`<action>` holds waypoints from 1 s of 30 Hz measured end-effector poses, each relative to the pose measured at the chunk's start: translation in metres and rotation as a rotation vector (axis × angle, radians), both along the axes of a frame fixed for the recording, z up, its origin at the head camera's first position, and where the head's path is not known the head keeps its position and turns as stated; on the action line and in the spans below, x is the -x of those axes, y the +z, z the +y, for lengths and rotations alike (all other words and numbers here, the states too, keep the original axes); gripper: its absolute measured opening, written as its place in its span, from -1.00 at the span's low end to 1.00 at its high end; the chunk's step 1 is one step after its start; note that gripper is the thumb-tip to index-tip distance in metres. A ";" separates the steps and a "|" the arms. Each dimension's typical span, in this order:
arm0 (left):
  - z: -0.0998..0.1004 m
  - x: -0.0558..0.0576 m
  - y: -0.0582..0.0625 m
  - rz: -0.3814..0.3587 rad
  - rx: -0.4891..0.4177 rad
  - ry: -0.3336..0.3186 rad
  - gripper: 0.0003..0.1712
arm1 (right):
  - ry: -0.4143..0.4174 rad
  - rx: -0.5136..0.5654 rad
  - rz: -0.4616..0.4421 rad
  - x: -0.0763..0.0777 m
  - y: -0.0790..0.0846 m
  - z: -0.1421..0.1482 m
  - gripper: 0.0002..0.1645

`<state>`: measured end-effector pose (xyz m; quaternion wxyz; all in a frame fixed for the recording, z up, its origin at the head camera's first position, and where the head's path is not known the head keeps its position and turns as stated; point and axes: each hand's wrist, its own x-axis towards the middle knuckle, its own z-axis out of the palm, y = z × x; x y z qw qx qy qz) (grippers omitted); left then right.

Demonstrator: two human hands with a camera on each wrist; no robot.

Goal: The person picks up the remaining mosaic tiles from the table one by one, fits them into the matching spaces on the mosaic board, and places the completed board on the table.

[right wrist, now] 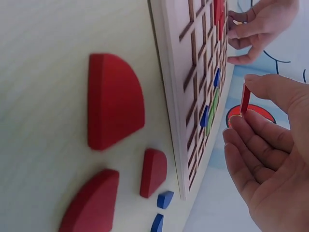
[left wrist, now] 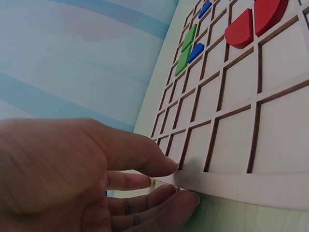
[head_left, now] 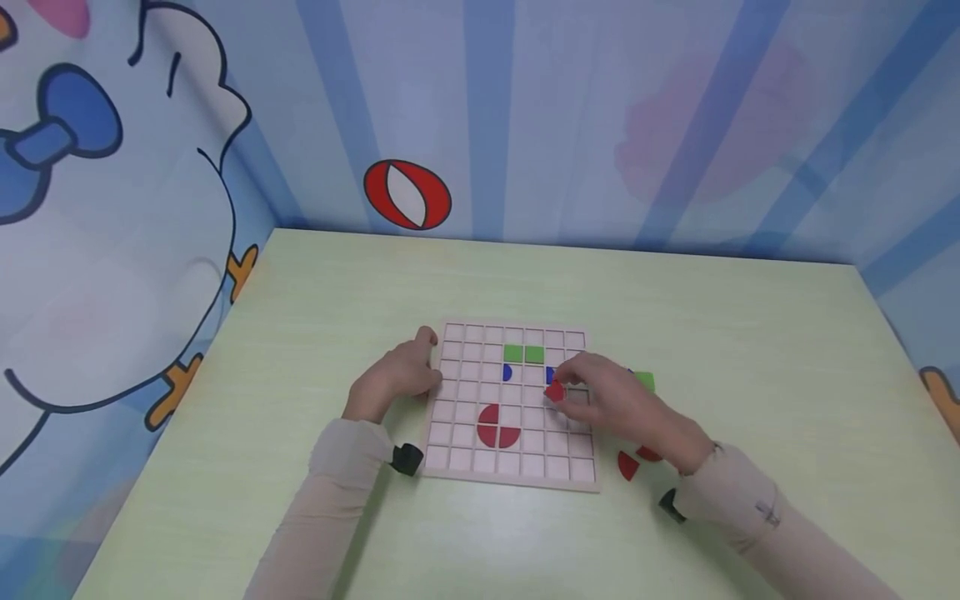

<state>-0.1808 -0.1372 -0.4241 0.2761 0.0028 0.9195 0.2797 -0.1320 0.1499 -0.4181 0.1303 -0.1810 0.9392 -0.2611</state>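
A pale wooden grid board (head_left: 459, 437) lies on the table. My left hand (head_left: 393, 373) holds its left edge, the thumb on the rim and fingers against the side in the left wrist view. Over the board's right part, my right hand (head_left: 622, 404) pinches a small red piece (right wrist: 245, 99) between thumb and fingertips. Three red quarter-circle pieces (head_left: 487, 435) form most of a disc on the board. Two green squares (head_left: 534, 354) sit side by side in an upper row, with blue pieces (head_left: 507, 372) in the row below.
Right of the board lie several loose red quarter-circle pieces (right wrist: 116, 101) and small blue pieces (right wrist: 165, 199). A green piece (head_left: 644, 382) shows just behind my right hand. The pale table (head_left: 352, 283) meets a painted wall (head_left: 555, 125) at its far edge.
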 end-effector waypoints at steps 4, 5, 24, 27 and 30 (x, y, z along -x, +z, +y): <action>0.000 0.000 -0.001 0.001 -0.001 -0.001 -0.40 | 0.031 0.019 -0.009 -0.002 -0.004 -0.006 -0.54; 0.000 0.000 -0.001 0.002 -0.001 -0.002 -0.40 | 0.033 0.021 -0.012 -0.003 -0.005 -0.007 -0.54; -0.003 0.001 -0.004 0.028 -0.009 -0.024 -0.38 | 0.183 -0.055 0.072 -0.004 -0.016 -0.034 -0.58; -0.003 0.001 -0.004 0.027 -0.005 -0.022 -0.38 | 0.201 -0.065 0.066 -0.003 -0.018 -0.037 -0.59; -0.003 0.001 -0.003 0.028 0.000 -0.025 -0.38 | 0.219 -0.066 0.065 -0.002 -0.019 -0.039 -0.60</action>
